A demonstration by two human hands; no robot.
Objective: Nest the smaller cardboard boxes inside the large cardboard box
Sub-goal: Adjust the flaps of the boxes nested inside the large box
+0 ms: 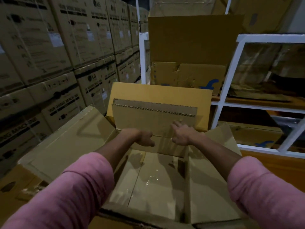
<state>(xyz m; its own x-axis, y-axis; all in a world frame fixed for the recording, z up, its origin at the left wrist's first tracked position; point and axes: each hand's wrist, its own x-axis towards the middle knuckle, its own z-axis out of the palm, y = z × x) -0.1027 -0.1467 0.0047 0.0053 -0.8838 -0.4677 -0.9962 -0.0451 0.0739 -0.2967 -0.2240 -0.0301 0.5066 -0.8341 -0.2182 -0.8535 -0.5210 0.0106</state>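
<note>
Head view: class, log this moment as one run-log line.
left hand: gripping flattened cardboard box | right hand: open, touching it | large cardboard box: open

The large cardboard box (158, 179) sits open in the foreground, its flaps spread left, right and back. A flat cardboard sheet (153, 119) stands inside against its far wall. Stacked cartons (49, 55) rise to the left, a shelving rack (234, 76) behind and right, holding another open box (189, 75).

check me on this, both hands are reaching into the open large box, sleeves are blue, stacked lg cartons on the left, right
Nearly. The head view shows pink sleeves, not blue. The rest holds: the left hand and right hand reach into the open large box, and stacked LG cartons stand on the left.
</note>
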